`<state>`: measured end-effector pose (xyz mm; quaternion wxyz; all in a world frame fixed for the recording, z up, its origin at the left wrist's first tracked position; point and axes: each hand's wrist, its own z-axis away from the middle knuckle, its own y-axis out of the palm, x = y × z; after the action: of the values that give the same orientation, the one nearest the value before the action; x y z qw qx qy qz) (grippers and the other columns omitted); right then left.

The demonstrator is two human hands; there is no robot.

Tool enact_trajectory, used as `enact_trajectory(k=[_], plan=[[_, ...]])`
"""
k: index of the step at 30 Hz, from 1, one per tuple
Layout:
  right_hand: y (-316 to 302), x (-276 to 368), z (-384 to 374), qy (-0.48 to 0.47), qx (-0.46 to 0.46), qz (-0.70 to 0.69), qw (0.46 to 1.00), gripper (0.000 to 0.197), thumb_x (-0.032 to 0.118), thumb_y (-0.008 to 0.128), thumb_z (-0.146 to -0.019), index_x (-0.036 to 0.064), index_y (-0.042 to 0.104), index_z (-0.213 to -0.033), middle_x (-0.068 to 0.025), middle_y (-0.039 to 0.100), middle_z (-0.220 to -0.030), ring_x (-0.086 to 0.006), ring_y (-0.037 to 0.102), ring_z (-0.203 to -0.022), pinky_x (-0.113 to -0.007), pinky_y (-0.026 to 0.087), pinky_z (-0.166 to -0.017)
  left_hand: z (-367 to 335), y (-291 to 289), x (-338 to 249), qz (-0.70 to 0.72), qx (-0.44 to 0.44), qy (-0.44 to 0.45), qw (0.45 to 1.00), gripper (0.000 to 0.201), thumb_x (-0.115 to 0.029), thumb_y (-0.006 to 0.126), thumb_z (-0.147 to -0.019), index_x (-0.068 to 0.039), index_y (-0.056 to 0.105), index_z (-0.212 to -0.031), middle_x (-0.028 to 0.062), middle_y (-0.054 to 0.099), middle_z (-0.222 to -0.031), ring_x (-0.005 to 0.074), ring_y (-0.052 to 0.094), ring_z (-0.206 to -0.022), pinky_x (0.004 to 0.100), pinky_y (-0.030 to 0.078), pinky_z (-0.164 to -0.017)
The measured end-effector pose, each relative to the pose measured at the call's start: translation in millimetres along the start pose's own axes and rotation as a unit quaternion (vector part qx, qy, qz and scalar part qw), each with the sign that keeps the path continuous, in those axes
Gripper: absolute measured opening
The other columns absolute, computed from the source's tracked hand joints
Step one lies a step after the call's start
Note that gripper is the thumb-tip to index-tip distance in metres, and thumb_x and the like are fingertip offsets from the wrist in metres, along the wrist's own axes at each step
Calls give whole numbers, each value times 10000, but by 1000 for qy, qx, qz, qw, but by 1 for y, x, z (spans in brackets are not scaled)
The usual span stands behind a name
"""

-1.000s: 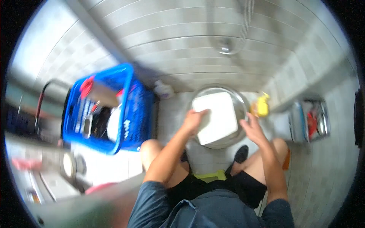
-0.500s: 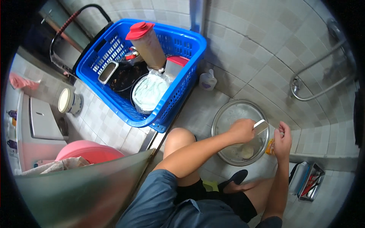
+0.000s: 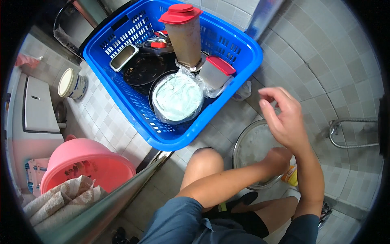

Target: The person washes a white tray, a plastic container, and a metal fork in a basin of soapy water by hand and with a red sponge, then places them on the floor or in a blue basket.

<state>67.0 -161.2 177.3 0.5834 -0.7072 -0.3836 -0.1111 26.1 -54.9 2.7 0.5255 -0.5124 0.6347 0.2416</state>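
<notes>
My left hand [image 3: 278, 162], smeared by motion, is over the near right part of a round metal basin [image 3: 240, 140] on the floor. Its fingers are hidden, and I cannot tell whether it holds anything. My right hand [image 3: 287, 118] is raised above the basin's right side, its fingers curled and apart, with nothing visible between them. Cloudy water [image 3: 254, 147] shows in the basin. A yellow-and-orange container [image 3: 290, 176] stands at the basin's right edge, close below my left hand.
A blue basket [image 3: 172, 145] stands ahead, holding a red-lidded pitcher [image 3: 184, 42], a red-lidded box [image 3: 215, 73], a plastic-wrapped bowl [image 3: 177, 97] and dark pans [image 3: 145, 69]. A pink tub [image 3: 87, 156], towel [image 3: 67, 197] and white bucket [image 3: 73, 84] are left. A hose [image 3: 353, 145] hangs right.
My right hand has risen and moved forward and left over the basin. My left hand has shifted nearer; the white-ended tool it held no longer shows in it. The view has turned toward the basket.
</notes>
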Motion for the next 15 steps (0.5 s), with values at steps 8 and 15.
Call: enact_trajectory(k=[8,15], plan=[[76,-8,-109,-108,146,37,983,171,144,600,-897,-6,676,-928,-217,682,-908,-413,658,-876,-478,519,-782,-13,-35,-31,-65,220,-112,967,127,-120,658,-763,-26,737,-793,218,712,-831,388,713,-790,492,568,-704],[165,-1,-175,-73,336,96,934,308,189,619,-895,-66,639,-1065,-259,690,-984,-392,677,-961,-458,530,-839,-2,-18,-30,-16,147,-37,988,130,-97,616,-820,-34,694,-737,197,693,-753,356,702,-696,469,560,-635]])
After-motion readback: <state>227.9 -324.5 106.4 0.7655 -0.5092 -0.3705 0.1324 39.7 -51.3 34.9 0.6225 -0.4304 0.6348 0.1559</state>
